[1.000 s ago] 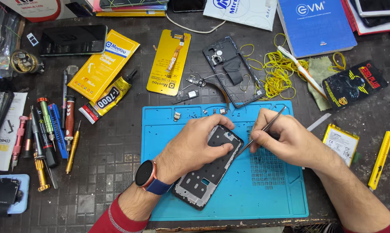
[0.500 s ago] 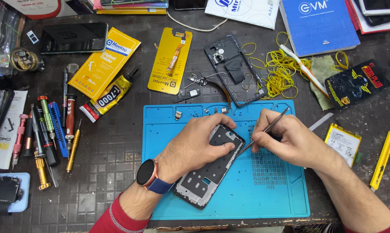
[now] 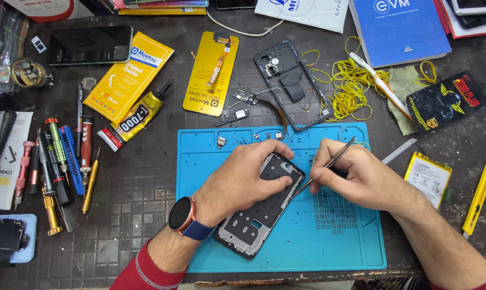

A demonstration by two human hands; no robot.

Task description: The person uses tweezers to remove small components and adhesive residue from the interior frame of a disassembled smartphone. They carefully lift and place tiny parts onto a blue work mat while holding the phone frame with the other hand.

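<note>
Bare blue silicone work mat [image 3: 329, 244] is lying open below and right of the hands. Screwdrivers [image 3: 57, 161] are crowding the left, while tangled yellow rubber bands [image 3: 350, 88] and a dark plastic phone back cover [image 3: 291, 83] are blocking the far side.

Your two hands, left hand [image 3: 243, 180] and right hand [image 3: 356, 174], work over one blue mat [image 3: 334, 247]. On the mat lies one phone frame [image 3: 259, 215]; above it, one back cover [image 3: 291, 83] and two yellow packets [image 3: 127, 75]; right of it, one battery [image 3: 427, 177].

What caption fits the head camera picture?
Left hand steadies an opened phone frame while right hand works tweezers.
</note>
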